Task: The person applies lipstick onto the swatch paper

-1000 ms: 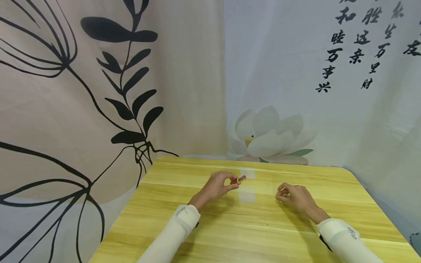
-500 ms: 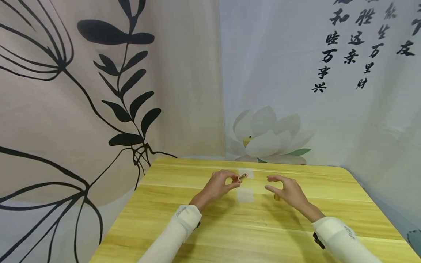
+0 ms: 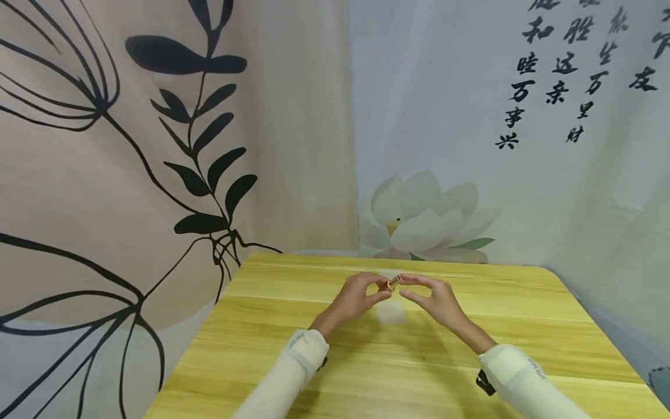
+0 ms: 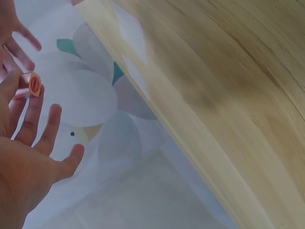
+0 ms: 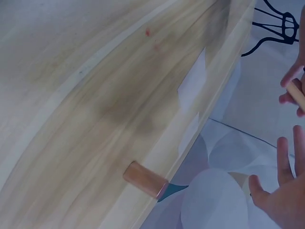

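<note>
Coppery tube (image 3: 395,283), long axis aslant toward far right, pinched by left hand (image 3: 358,295), right hand (image 3: 438,299) unclenched.

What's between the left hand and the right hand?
A small copper-coloured tube, pinched by the left hand, sits between it and the right hand; the head view shows this. I can't tell whether the right hand touches it.
</note>
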Demonstrator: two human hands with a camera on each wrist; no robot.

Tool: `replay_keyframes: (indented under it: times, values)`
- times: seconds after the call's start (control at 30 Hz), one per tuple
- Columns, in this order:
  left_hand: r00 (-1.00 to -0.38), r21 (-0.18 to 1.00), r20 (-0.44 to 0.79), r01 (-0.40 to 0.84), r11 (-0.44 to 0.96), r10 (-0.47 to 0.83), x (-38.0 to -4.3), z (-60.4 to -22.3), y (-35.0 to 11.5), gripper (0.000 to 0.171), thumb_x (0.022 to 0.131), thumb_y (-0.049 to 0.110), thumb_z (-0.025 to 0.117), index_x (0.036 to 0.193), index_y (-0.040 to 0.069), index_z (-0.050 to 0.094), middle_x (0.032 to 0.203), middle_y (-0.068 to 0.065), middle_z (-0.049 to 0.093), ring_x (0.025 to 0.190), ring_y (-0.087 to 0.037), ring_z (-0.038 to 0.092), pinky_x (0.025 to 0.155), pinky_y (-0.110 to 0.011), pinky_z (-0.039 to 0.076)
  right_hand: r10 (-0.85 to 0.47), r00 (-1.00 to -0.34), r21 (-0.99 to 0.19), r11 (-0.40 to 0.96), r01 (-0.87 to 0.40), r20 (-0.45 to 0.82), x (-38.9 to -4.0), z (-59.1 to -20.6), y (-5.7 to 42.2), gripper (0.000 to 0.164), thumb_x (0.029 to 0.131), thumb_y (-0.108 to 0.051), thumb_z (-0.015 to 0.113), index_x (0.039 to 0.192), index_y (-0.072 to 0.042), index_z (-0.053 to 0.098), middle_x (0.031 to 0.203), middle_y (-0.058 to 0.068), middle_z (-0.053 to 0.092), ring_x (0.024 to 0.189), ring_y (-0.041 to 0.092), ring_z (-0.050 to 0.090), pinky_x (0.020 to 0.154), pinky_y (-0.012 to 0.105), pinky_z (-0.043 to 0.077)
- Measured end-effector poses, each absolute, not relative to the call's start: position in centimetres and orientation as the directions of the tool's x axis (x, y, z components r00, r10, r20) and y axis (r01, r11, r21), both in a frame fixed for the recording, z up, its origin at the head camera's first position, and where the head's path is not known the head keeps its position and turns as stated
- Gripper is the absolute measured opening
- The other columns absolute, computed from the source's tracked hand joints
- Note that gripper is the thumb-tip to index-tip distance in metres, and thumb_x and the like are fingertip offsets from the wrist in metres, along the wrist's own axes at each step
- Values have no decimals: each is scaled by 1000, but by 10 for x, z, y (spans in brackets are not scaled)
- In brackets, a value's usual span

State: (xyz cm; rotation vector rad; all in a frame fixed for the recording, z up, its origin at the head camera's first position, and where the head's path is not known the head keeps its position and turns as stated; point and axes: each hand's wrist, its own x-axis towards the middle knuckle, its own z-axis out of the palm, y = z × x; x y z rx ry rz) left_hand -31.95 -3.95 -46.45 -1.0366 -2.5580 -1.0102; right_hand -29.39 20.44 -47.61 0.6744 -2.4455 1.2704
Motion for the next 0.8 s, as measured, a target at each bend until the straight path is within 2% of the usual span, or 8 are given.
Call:
replay_keyframes:
  times: [0.1, 0.37, 0.57, 0.8]
  values:
    - [-729, 521, 426, 682, 514, 536, -320, -465, -39, 22, 98, 32, 73, 116, 22, 77, 104, 13, 72, 103, -5, 65, 95, -34, 54, -260, -844, -680, 503, -533, 469, -293, -474, 200, 43, 96, -28, 77, 136, -14, 70, 123, 2, 75, 117, 30, 69, 94, 53, 56]
    - [-727, 539, 428, 682, 494, 536, -315, -465, -38, 24, 97, 32, 73, 118, 21, 77, 104, 13, 72, 103, -5, 64, 96, -33, 53, -228, -857, -720, 467, -513, 462, -290, -477, 192, 42, 95, -25, 77, 133, -7, 71, 123, 8, 74, 119, 35, 67, 98, 60, 53]
    - [-727, 535, 434, 683, 496, 533, -312, -467, -38, 25, 97, 33, 73, 118, 20, 77, 106, 12, 72, 106, -6, 64, 97, -35, 54, -202, -855, -748, 416, -516, 477, -289, -479, 189, 37, 98, -20, 74, 134, -10, 71, 127, 6, 73, 119, 32, 67, 97, 55, 54]
    - [-733, 543, 451, 678, 495, 509, -312, -466, -37, 26, 96, 36, 74, 117, 20, 79, 106, 12, 73, 110, -8, 64, 98, -36, 54, -121, -862, -755, 432, -493, 493, -289, -473, 183, 30, 94, -18, 79, 123, -9, 77, 113, 5, 78, 113, 31, 71, 93, 54, 56]
